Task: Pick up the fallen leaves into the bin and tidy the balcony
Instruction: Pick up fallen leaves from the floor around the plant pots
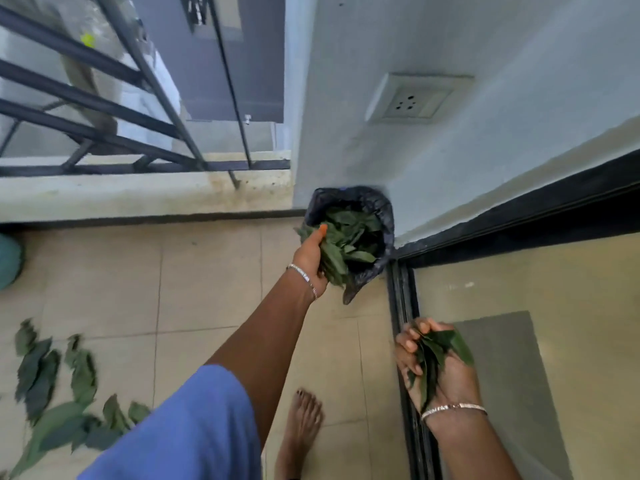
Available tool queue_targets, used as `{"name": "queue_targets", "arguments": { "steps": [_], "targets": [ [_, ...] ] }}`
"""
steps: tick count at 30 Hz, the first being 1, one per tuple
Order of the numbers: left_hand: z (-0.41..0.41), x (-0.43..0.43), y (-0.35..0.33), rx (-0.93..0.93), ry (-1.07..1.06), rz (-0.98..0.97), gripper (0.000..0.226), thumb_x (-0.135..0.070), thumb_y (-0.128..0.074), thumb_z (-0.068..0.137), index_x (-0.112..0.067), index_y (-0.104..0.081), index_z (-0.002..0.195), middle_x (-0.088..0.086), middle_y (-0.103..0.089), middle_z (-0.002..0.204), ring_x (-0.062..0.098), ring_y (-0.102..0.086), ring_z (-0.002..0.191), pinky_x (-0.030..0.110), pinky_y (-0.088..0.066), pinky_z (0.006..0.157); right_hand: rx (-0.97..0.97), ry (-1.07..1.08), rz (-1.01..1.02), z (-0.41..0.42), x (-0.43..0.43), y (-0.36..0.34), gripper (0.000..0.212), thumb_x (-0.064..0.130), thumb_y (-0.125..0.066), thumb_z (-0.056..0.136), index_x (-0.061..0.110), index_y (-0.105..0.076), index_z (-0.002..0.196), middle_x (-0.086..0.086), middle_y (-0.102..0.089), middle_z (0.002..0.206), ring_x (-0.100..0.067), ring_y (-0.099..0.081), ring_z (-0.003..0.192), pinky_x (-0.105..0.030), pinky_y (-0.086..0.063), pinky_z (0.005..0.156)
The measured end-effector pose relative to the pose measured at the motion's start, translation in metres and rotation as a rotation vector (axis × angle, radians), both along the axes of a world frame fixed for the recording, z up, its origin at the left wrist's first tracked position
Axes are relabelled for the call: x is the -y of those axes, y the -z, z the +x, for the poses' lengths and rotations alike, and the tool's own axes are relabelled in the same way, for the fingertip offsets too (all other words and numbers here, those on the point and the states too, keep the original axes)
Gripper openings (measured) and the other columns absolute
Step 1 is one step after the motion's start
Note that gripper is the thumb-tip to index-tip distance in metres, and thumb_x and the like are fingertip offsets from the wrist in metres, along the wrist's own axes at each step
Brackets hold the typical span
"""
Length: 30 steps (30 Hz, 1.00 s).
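Observation:
A small bin (387,216) lined with a dark plastic bag stands in the corner against the white wall, with green leaves inside. My left hand (311,258) reaches out over the bin's near rim and grips a bunch of green leaves (334,261) at its opening. My right hand (436,368) is held low, palm up, over the door track and holds another bunch of leaves (440,348). Several more fallen leaves (59,393) lie scattered on the tiled floor at the lower left.
A black metal railing (104,109) on a concrete ledge bounds the balcony ahead. A black sliding door track (403,306) runs on the right, with a grey mat (512,368) beyond it. A teal pot (8,261) sits at the left edge. My bare foot (301,431) stands on the tiles.

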State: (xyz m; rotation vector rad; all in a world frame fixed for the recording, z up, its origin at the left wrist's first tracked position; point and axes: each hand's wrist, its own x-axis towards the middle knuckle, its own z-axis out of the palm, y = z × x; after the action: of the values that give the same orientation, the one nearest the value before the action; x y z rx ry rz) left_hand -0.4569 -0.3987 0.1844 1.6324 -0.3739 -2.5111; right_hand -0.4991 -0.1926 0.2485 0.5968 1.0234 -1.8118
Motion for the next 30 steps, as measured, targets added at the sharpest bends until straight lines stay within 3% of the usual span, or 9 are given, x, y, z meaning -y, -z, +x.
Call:
{"name": "queue_targets", "arguments": {
  "steps": [4, 6, 9, 12, 14, 16, 21, 26, 30],
  "targets": [
    [-0.029, 0.006, 0.015, -0.043, 0.030, 0.040, 0.049, -0.051, -0.058, 0.092, -0.009, -0.066, 0.116, 0.012, -0.073, 0.103, 0.028, -0.068, 0.092, 0.040, -0.056, 0.077, 0.003, 0.063, 0.104, 0.002, -0.012, 0.012, 0.017, 0.019, -0.059, 0.074, 0.011, -0.053, 0.060, -0.005, -0.039, 0.067, -0.014, -0.043, 0.048, -0.020, -0.034, 0.030],
    [-0.030, 0.005, 0.015, -0.064, 0.033, 0.059, 0.051, -0.054, -0.051, 0.095, -0.009, -0.065, 0.115, 0.006, -0.074, 0.094, 0.021, -0.068, 0.081, 0.032, -0.055, 0.067, 0.033, 0.074, 0.103, 0.007, -0.014, 0.015, 0.030, 0.021, -0.083, 0.054, 0.010, -0.056, 0.058, -0.005, -0.043, 0.064, -0.015, -0.045, 0.047, -0.021, -0.034, 0.030],
    [-0.018, 0.004, 0.023, -0.016, -0.027, 0.059, 0.060, -0.056, -0.047, 0.096, -0.011, -0.053, 0.135, 0.000, -0.062, 0.121, 0.010, -0.067, 0.073, 0.023, -0.050, 0.066, 0.064, 0.112, 0.138, 0.011, -0.008, 0.020, 0.051, 0.021, -0.095, 0.025, 0.009, -0.057, 0.056, -0.006, -0.047, 0.059, -0.016, -0.047, 0.044, -0.022, -0.036, 0.030],
    [0.004, 0.004, 0.034, 0.066, -0.081, 0.092, 0.060, -0.056, -0.050, 0.094, -0.015, -0.052, 0.138, 0.005, -0.056, 0.138, 0.016, -0.060, 0.114, 0.032, -0.046, 0.098, 0.085, 0.139, 0.285, 0.004, 0.011, 0.027, 0.027, 0.022, -0.077, 0.069, 0.011, -0.053, 0.064, -0.005, -0.047, 0.062, -0.016, -0.047, 0.047, -0.020, -0.040, 0.037],
    [0.020, 0.007, 0.039, 0.105, -0.102, 0.136, 0.059, -0.055, -0.050, 0.094, -0.012, -0.054, 0.135, 0.008, -0.058, 0.135, 0.022, -0.057, 0.121, 0.038, -0.041, 0.108, 0.094, 0.159, 0.404, -0.006, 0.031, 0.041, 0.025, 0.017, -0.053, 0.093, 0.015, -0.052, 0.068, -0.002, -0.051, 0.065, -0.015, -0.046, 0.053, -0.019, -0.042, 0.044],
    [0.035, 0.013, 0.041, 0.138, -0.101, 0.151, 0.057, -0.052, -0.052, 0.094, -0.010, -0.056, 0.132, 0.011, -0.060, 0.133, 0.026, -0.058, 0.121, 0.042, -0.042, 0.108, 0.057, 0.124, 0.493, -0.023, 0.059, 0.064, 0.030, 0.018, -0.049, 0.096, 0.017, -0.053, 0.066, 0.001, -0.054, 0.062, -0.014, -0.046, 0.052, -0.019, -0.041, 0.045],
    [0.058, 0.031, 0.045, 0.167, -0.037, 0.149, 0.049, -0.040, -0.057, 0.095, -0.008, -0.058, 0.132, 0.013, -0.063, 0.130, 0.029, -0.061, 0.119, 0.046, -0.045, 0.105, -0.263, -0.074, 0.745, -0.081, 0.143, 0.142, 0.028, 0.017, -0.049, 0.091, 0.012, -0.056, 0.064, -0.004, -0.056, 0.055, -0.021, -0.052, 0.046, -0.022, -0.042, 0.044],
    [0.058, 0.051, 0.064, 0.192, 0.041, 0.079, 0.040, -0.035, -0.057, 0.095, -0.009, -0.061, 0.126, 0.012, -0.066, 0.125, 0.027, -0.064, 0.114, 0.044, -0.052, 0.094, -0.751, -0.673, 1.047, -0.113, 0.186, 0.200, 0.043, 0.037, -0.057, 0.093, 0.000, -0.061, 0.115, -0.025, -0.059, 0.116, -0.038, -0.059, 0.104, -0.036, -0.046, 0.082],
    [0.061, 0.063, 0.072, 0.190, 0.034, 0.062, 0.035, -0.035, -0.056, 0.096, -0.011, -0.063, 0.122, 0.011, -0.067, 0.124, 0.026, -0.066, 0.111, 0.043, -0.053, 0.093, -0.995, -0.747, 1.198, -0.099, 0.183, 0.195, 0.050, 0.031, -0.064, 0.088, 0.013, -0.050, 0.132, -0.018, -0.044, 0.131, -0.038, -0.049, 0.114, -0.043, -0.044, 0.092]
  ]
}}
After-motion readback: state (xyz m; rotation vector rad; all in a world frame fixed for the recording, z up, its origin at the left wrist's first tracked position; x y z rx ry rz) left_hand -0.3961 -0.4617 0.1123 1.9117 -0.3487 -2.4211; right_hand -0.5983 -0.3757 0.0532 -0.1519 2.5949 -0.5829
